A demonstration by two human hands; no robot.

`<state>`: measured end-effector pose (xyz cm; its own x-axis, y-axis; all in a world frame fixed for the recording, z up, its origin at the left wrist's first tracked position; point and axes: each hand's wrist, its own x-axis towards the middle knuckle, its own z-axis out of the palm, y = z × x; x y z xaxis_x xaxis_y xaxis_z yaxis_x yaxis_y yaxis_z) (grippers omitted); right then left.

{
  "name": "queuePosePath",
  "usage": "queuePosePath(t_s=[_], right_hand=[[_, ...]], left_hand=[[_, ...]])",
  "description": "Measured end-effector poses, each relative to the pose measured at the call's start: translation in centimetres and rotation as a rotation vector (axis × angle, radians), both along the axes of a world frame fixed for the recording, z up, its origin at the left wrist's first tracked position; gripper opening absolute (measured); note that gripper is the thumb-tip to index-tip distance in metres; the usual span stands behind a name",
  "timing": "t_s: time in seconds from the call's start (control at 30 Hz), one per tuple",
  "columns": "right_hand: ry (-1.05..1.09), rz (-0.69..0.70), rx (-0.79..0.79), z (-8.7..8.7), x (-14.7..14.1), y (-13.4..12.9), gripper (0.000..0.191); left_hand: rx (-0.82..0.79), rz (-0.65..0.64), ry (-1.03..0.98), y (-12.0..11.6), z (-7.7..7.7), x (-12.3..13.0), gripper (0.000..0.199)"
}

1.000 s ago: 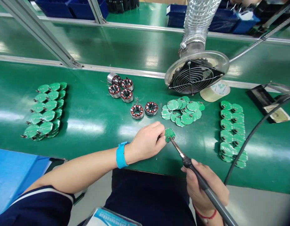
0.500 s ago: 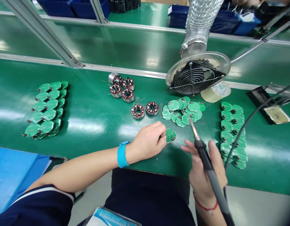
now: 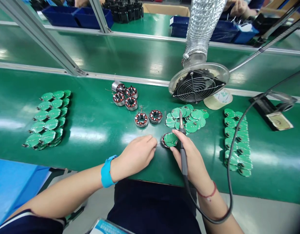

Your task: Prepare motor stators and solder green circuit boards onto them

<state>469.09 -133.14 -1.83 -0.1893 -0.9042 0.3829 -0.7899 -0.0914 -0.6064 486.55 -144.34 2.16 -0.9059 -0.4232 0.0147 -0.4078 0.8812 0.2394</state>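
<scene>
My right hand holds a soldering iron, its tip pointing away from me over the loose boards. The thumb and index finger of that hand also grip the edge of a round green circuit board, which lies on top of a wound motor stator. To the left of it, my left hand is closed in a pinch. A thin wire seems to run from its fingertips to the stator. Two more stators stand just beyond my hands, beside a loose heap of green boards.
Stacked green boards stand in rows at the left and right. A fume extractor fan hangs over a tape roll. The iron's stand is far right. Several stators cluster behind. Another person's hands show across the bench.
My left hand has moved left off the board, now pinching beside it. My right hand has come in from the right with the soldering iron and now grips the board and stator.
</scene>
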Motion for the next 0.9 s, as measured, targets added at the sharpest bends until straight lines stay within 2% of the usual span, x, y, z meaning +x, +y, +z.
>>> queuePosePath(t_s=[0.13,0.27,0.33,0.43,0.6,0.73,0.83,0.9], right_hand=[[0.006,-0.01,-0.008,-0.1,-0.1,-0.4,0.056],[0.01,-0.007,-0.029,0.1,-0.1,-0.3,0.058],[0.007,-0.026,-0.079,0.4,0.1,0.1,0.059],[-0.014,-0.03,-0.191,0.8,0.7,0.5,0.06],[-0.033,-0.021,-0.284,0.8,1.2,0.2,0.05],[0.012,-0.041,-0.252,0.7,0.8,0.0,0.048],[0.003,-0.053,-0.236,0.5,0.5,0.6,0.048],[-0.061,-0.131,-0.251,0.3,0.3,1.4,0.047]], left_hand=[[-0.042,-0.044,0.133,-0.6,0.3,-0.6,0.023],[0.19,-0.118,0.292,-0.9,0.8,-1.9,0.016],[0.314,-0.076,0.329,-0.8,0.9,-2.4,0.011],[0.404,0.003,0.338,-0.4,0.7,-3.0,0.008],[0.435,0.033,0.362,-0.1,0.2,-3.3,0.011],[0.478,0.035,0.364,0.0,0.2,-3.1,0.011],[0.403,0.042,0.37,0.3,0.0,-3.2,0.013],[0.299,0.035,0.373,0.6,-0.2,-3.3,0.013]])
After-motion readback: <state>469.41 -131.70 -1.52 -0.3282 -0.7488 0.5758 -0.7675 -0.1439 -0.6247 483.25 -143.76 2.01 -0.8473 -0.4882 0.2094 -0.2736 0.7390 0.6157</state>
